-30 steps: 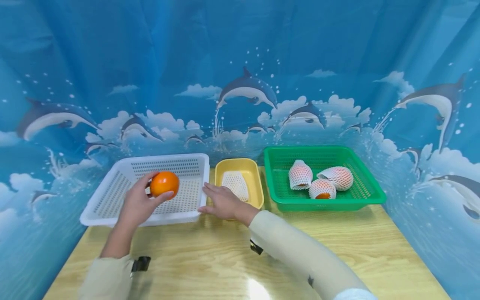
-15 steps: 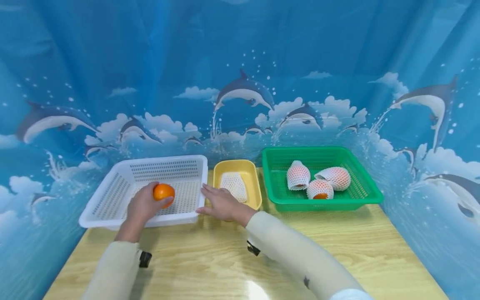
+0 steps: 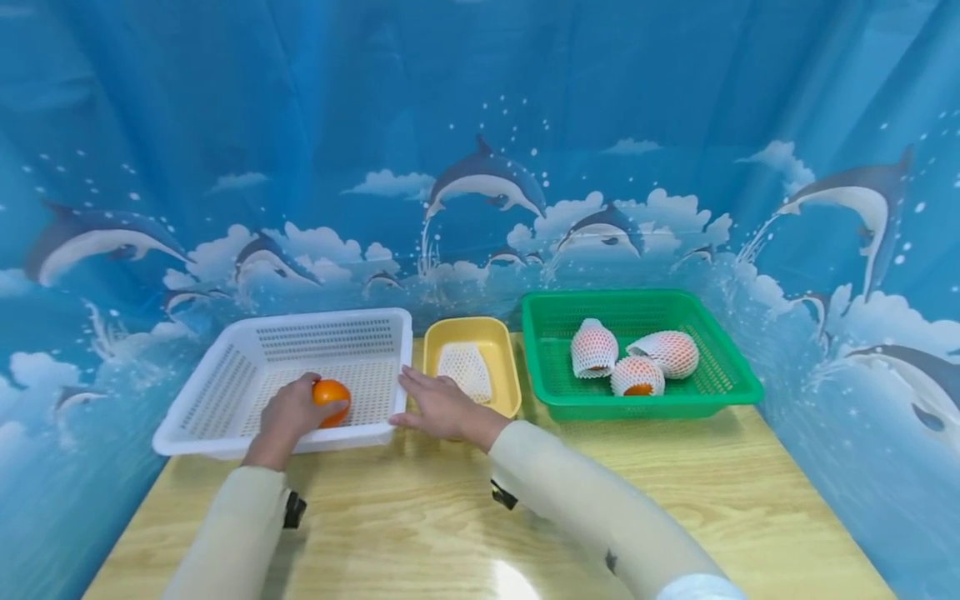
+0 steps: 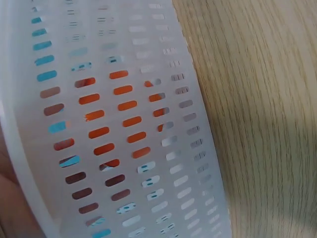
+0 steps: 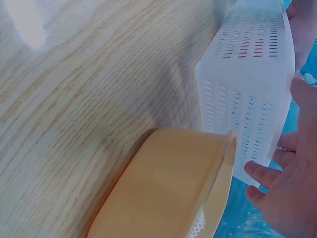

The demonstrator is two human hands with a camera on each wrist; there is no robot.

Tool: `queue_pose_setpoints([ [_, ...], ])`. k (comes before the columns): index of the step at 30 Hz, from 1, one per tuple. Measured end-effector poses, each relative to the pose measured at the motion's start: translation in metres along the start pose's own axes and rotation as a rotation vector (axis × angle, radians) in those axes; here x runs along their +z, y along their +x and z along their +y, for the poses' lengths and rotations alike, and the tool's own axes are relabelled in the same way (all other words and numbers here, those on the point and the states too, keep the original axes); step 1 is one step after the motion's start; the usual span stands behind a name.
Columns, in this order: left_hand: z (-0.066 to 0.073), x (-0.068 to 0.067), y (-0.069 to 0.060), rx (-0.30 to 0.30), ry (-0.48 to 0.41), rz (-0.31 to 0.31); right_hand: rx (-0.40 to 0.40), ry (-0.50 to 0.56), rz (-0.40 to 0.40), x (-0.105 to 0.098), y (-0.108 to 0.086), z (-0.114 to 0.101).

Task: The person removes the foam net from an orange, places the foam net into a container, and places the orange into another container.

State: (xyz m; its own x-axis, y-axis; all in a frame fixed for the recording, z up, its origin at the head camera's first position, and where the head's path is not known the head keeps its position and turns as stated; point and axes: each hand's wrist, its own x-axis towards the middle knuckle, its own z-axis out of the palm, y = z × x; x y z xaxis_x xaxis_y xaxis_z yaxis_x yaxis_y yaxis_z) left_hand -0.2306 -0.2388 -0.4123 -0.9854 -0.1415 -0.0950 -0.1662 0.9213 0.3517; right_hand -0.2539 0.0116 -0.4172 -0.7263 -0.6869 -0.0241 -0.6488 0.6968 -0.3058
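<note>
In the head view, my left hand [image 3: 288,415] grips an orange [image 3: 334,405] low inside the white plastic basket [image 3: 362,367]. Through the slots of the basket's wall [image 4: 29,163] in the left wrist view, orange patches of the fruit [image 4: 128,105] show; most of that hand is hidden there. My right hand [image 3: 444,408] rests its extended fingers on the basket's right rim. The right wrist view has this hand [image 5: 292,178] at the rim, above the yellow tray [image 5: 163,173].
Between the baskets, the yellow tray [image 3: 510,375] holds a white foam net [image 3: 465,371]. On the right, a green basket [image 3: 555,408] contains three net-wrapped fruits [image 3: 637,377]. All stand on a wooden table [image 3: 420,517] before a dolphin-print curtain [image 3: 480,67].
My left hand has lowered the orange from above the white basket's middle down toward its floor, near the front wall. The right hand stays at the rim.
</note>
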Motion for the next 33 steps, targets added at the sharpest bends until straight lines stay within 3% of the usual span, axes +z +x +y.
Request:
queue_pose_setpoints([
  [7, -0.0011, 0.0000, 0.0097, -0.069, -0.001, -0.101, 0.003, -0.019, -0.001, 0.0009, 0.0009, -0.0008],
  [12, 0.0024, -0.0023, 0.0087, -0.088, 0.002, -0.129, 0.005, -0.006, -0.001, 0.0020, 0.0018, -0.0007],
  [22, 0.0025, -0.0027, 0.0061, -0.064, 0.020, -0.154, 0.014, 0.010, -0.017, 0.0027, 0.0012, -0.0009],
  [33, 0.0037, 0.0000, 0.0038, -0.046, -0.003, -0.119, 0.008, 0.012, 0.000, 0.0026, 0.0014, 0.0000],
])
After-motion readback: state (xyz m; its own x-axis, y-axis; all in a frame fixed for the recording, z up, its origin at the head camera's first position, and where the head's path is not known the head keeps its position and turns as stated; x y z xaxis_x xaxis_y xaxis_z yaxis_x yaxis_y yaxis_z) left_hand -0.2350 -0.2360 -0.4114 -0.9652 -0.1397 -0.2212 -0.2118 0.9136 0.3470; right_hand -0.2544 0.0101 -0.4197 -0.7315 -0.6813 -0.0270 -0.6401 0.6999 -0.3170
